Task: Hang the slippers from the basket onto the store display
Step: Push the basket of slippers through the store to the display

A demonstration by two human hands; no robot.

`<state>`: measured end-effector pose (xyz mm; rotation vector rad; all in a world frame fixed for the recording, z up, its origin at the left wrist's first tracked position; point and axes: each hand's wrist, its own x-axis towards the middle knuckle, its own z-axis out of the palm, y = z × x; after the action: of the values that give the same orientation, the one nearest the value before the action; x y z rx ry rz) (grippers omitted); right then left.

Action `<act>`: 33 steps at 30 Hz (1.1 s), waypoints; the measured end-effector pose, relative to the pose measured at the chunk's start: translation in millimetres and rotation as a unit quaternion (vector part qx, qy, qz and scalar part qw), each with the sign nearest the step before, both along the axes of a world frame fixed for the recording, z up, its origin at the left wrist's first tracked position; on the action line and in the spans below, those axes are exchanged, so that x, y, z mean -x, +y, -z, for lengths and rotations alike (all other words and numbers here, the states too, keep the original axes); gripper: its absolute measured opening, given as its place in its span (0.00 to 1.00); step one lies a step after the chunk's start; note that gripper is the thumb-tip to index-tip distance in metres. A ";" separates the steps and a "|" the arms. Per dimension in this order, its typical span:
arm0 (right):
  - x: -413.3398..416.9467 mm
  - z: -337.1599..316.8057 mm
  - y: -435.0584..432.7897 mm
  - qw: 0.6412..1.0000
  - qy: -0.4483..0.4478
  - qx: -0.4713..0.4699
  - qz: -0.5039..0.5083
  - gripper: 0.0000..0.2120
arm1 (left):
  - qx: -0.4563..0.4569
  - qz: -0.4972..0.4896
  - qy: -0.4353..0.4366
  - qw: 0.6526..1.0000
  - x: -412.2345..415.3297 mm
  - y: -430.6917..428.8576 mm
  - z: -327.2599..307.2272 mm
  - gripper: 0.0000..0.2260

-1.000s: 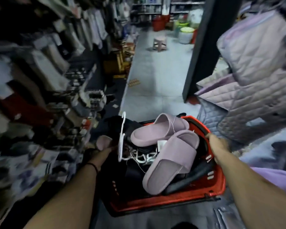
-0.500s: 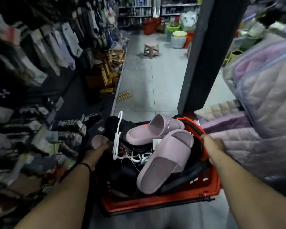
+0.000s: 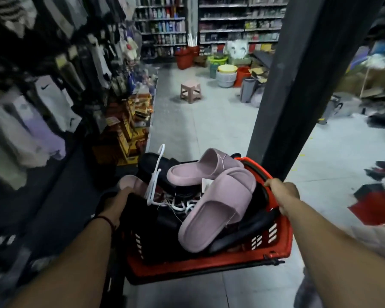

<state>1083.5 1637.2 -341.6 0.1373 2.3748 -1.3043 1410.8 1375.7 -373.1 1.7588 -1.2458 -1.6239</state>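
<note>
A red plastic basket is carried in front of me, piled with slippers. Two pale pink slides lie on top, over black slippers and white plastic hangers. My left hand grips the basket's left rim, beside another pink slipper. My right hand grips the right rim. The store display of hanging socks and goods lines the left side.
A dark pillar stands just beyond the basket on the right. A pink stool sits in the aisle ahead, with buckets and stocked shelves behind. Red items lie on the floor at right.
I have walked forward down the aisle with the basket; the quilted bedding on the right has passed out of view and the pillar is closer. Both hands keep their grip.
</note>
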 end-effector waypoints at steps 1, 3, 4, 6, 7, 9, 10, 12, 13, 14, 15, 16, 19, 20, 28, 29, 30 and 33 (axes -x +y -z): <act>11.9 -5.6 -20.9 1.000 0.006 0.001 0.005 0.17 | 0.006 0.006 0.006 1.000 15.5 -26.9 -4.6 0.26; 34.8 -12.4 -60.8 1.000 0.018 0.002 0.016 0.11 | 0.015 0.005 0.005 1.000 47.6 -76.5 -10.1 0.26; 48.7 -13.9 -81.6 1.000 0.018 0.009 0.021 0.10 | 0.012 0.003 0.009 1.000 65.1 -101.0 -10.8 0.27; 81.3 -12.5 -126.8 0.999 0.014 0.022 0.026 0.11 | 0.011 -0.006 0.018 1.000 102.6 -150.1 -8.8 0.28; 99.4 -7.6 -150.0 0.999 0.012 0.021 0.024 0.10 | 0.015 -0.011 0.019 1.000 121.2 -174.5 -3.2 0.26; 138.6 6.7 -198.6 1.000 0.006 0.016 0.016 0.13 | 0.000 -0.019 0.015 1.000 157.4 -221.0 11.1 0.23; 159.7 14.6 -224.6 1.000 0.005 0.017 0.012 0.15 | -0.009 -0.023 0.011 1.000 175.3 -245.3 19.0 0.24; 202.9 26.7 -275.3 1.000 -0.004 0.023 0.000 0.16 | -0.010 -0.032 0.022 0.999 212.6 -296.7 33.5 0.27; 228.2 30.8 -304.5 1.000 -0.013 0.027 -0.008 0.13 | -0.010 -0.042 0.024 0.999 232.9 -325.9 42.3 0.31; 245.0 30.6 -325.1 0.999 -0.021 0.035 -0.013 0.11 | -0.020 -0.045 0.010 0.999 247.3 -343.4 42.6 0.34; 259.1 27.7 -344.1 0.999 -0.026 0.038 -0.014 0.09 | -0.021 -0.051 0.003 0.998 261.0 -361.3 43.9 0.36; 278.4 24.5 -369.0 0.999 -0.033 0.031 -0.018 0.09 | -0.027 -0.061 0.003 0.998 276.3 -386.0 48.6 0.35; 339.5 6.8 -442.8 0.999 -0.027 0.033 -0.033 0.08 | -0.038 -0.064 0.008 0.997 332.2 -447.2 33.8 0.32; 356.9 1.9 -467.8 0.998 -0.021 0.034 -0.041 0.09 | -0.024 -0.068 0.011 0.997 350.1 -465.9 27.7 0.30; 489.8 4.5 -648.6 0.998 -0.003 0.028 -0.051 0.13 | -0.035 -0.064 0.044 0.996 471.2 -645.8 36.1 0.34; 507.0 8.3 -677.1 0.999 0.002 0.020 -0.047 0.14 | -0.033 -0.067 0.042 0.996 491.8 -683.6 46.2 0.36; 524.2 9.9 -705.8 0.999 0.005 0.015 -0.042 0.14 | -0.030 -0.062 0.041 0.997 512.9 -720.7 52.5 0.37; 573.3 8.7 -775.7 1.000 0.007 -0.004 -0.011 0.14 | -0.049 -0.027 0.040 0.998 576.3 -821.9 64.0 0.37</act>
<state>510.3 861.4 -350.3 0.1038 2.3879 -1.2888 834.5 553.8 -437.1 1.7507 -1.0912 -1.7329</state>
